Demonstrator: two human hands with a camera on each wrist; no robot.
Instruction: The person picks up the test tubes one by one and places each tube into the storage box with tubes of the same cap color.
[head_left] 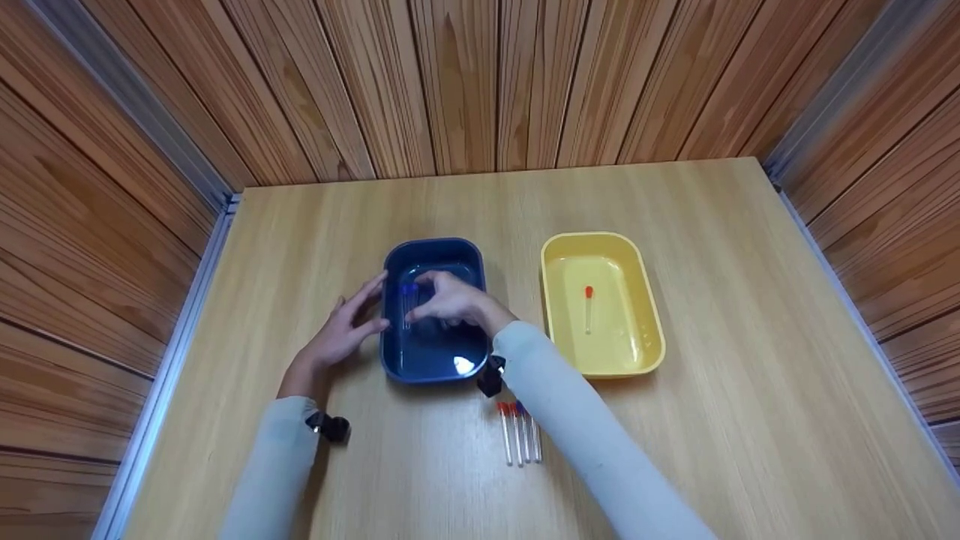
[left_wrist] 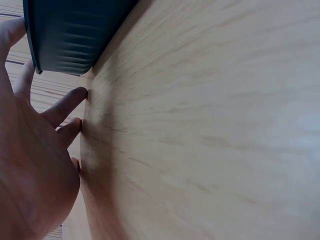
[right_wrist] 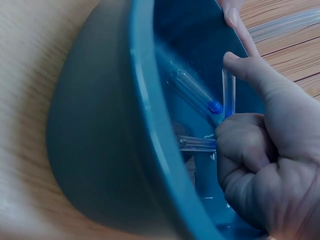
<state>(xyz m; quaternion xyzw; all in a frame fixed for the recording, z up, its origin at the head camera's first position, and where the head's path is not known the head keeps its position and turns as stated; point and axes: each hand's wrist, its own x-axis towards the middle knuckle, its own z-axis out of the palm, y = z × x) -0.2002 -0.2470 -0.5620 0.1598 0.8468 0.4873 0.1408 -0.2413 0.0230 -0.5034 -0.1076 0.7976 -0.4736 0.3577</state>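
Observation:
Inside the dark blue tray (head_left: 435,376) my right hand (head_left: 457,300) holds a clear blue-capped tube (right_wrist: 229,90) between thumb and curled index finger. Another blue-capped tube (right_wrist: 195,90) lies on the tray floor in the right wrist view. A further clear tube (right_wrist: 197,144) lies partly hidden behind the fingers. My left hand (head_left: 345,330) touches the tray's left side with spread, fairly straight fingers. In the left wrist view, two of its fingers meet the tray's rim (left_wrist: 31,45), while others reach down beside the tabletop.
A yellow tray (head_left: 649,322) stands to the right, with one red-capped tube (head_left: 589,309) inside. Several red- and blue-capped tubes (head_left: 517,439) lie in a row on the table (head_left: 420,465) in front, beside my right forearm. Wood-panelled walls (head_left: 465,90) enclose the table.

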